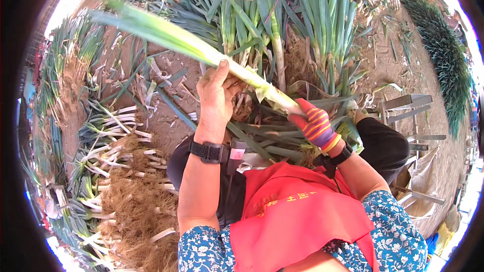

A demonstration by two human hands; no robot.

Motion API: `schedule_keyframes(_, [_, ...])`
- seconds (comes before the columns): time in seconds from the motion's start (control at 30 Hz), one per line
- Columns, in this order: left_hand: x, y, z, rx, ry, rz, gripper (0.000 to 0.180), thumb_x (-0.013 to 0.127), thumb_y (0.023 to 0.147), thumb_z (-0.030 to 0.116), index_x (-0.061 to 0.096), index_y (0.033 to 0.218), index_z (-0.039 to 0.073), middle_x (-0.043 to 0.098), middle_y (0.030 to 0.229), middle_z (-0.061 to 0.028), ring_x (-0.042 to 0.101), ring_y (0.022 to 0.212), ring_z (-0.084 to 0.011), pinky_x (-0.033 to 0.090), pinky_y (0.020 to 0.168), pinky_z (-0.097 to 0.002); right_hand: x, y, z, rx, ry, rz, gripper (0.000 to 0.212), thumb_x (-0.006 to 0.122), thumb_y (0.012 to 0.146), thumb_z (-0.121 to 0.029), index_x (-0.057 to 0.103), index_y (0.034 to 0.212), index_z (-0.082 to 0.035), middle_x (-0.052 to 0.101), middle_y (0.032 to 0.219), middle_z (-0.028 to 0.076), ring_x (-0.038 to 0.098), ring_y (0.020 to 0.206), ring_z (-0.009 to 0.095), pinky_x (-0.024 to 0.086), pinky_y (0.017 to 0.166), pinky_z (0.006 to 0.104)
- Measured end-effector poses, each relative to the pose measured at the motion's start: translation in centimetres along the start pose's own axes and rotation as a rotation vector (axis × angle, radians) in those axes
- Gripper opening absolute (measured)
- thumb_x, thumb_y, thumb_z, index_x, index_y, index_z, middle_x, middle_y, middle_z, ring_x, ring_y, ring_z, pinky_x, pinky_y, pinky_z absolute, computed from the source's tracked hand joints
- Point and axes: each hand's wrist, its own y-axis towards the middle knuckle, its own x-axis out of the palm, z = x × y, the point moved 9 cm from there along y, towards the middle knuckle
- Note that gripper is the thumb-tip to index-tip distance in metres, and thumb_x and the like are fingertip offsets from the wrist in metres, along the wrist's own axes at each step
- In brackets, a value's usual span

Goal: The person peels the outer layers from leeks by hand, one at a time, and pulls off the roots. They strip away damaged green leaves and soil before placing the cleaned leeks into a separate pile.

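Observation:
A long leek-like green onion (pixel 201 50) slants across the view, its green leaf end up at the left and its pale base at the right. Bare, my left hand (pixel 217 90) is closed around the middle of the stalk, thumb on top. My right hand (pixel 317 125), in a striped red, yellow and purple glove, grips the base end. Torn outer skin hangs loose near the base. Beneath it, cut or stripped green leaves (pixel 272 138) lie heaped in front of my knees.
Upright bundles of green onions (pixel 322 15) stand just ahead. At the left lies a pile of onions with brown roots (pixel 136 206). A metal-framed stand (pixel 411 103) is at the right, with a long green row (pixel 438 55) beyond. Leaf scraps litter the dirt floor (pixel 174 116).

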Motion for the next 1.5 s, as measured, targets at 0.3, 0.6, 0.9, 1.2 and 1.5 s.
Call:
schedule_keyframes(0.3, [0.4,-1.7,-0.3,0.048,0.174,0.047,0.026,0.064,0.083,0.02,0.057,0.1,0.001,0.062,0.084,-0.0098,0.063,0.067,-0.0208,0.052,0.053,-0.0322,0.5,6.4,-9.4,-0.32,0.045,0.051,0.061,0.077,0.063,-0.027,0.052,0.115,-0.006,0.054,0.112,0.015,0.051,0.102,0.035,0.042,0.084,0.0436])
schedule_keyframes(0.6, [0.6,-1.8,-0.5,0.027,0.113,0.038,0.022,0.066,0.083,0.018,0.059,0.099,0.004,0.06,0.081,-0.0034,0.059,0.067,-0.0163,0.047,0.056,-0.0281,0.7,5.9,-16.0,-0.544,0.025,-0.101,0.02,0.068,0.068,-0.019,0.052,0.074,-0.008,0.051,0.068,0.012,0.054,0.064,0.035,0.044,0.054,0.0403])
schedule_keyframes(0.9, [-0.7,-0.4,1.1,0.109,0.011,-0.001,0.049,0.046,0.09,0.053,0.054,0.095,0.005,0.06,0.081,-0.0087,0.058,0.075,-0.0206,0.045,0.068,-0.0325,2.3,-1.8,-15.2,-0.447,0.414,-0.506,0.023,0.065,0.074,-0.019,0.058,0.092,-0.005,0.056,0.081,0.015,0.057,0.074,0.034,0.046,0.063,0.0389])
schedule_keyframes(1.2, [1.5,-1.6,0.8,0.058,-0.131,-0.2,0.061,0.041,0.085,0.064,0.054,0.093,0.005,0.061,0.083,-0.0121,0.06,0.073,-0.0248,0.049,0.069,-0.0345,3.7,2.0,-8.2,0.189,0.36,-0.597,0.045,0.076,0.071,-0.019,0.054,0.107,-0.001,0.061,0.078,0.017,0.063,0.073,0.026,0.046,0.061,0.0362])
schedule_keyframes(1.5, [-0.2,-1.0,-1.0,-0.049,-0.027,0.013,0.036,0.062,0.086,0.03,0.047,0.099,0.0,0.061,0.086,-0.0207,0.065,0.076,-0.0331,0.055,0.069,-0.0454,2.4,3.9,-8.9,-0.288,-0.043,-0.28,0.019,0.061,0.085,-0.023,0.055,0.087,-0.004,0.057,0.065,0.013,0.057,0.051,0.028,0.041,0.044,0.0382])
